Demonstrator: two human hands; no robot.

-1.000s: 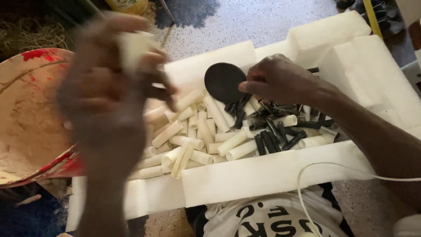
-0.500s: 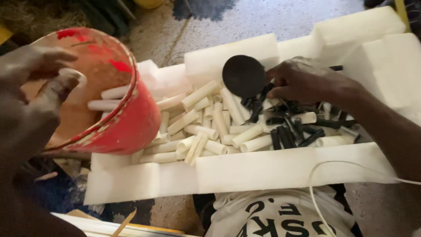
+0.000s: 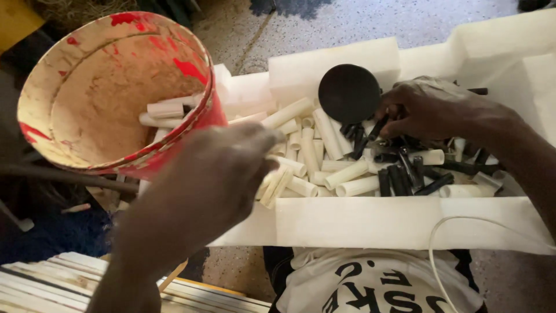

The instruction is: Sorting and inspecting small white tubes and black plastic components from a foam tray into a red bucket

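The left hand (image 3: 208, 185) hovers, its fingers' grip hidden, over white tubes (image 3: 324, 159) lying at its three o'clock. The right hand (image 3: 434, 110) pinches black pieces (image 3: 399, 174) beside the black disc (image 3: 349, 93).

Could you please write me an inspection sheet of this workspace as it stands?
Surface: white foam tray across the lap, above speckled floor.
Job's things: short white tube pieces heaped in tray; a few in the red-rimmed bucket.
Clutter: black round disc, small black rods.
Hands: left hand over the tubes, fingers hidden; right hand among the rods.
Cables: thin white cord.
Surroundings: pale wooden slats.
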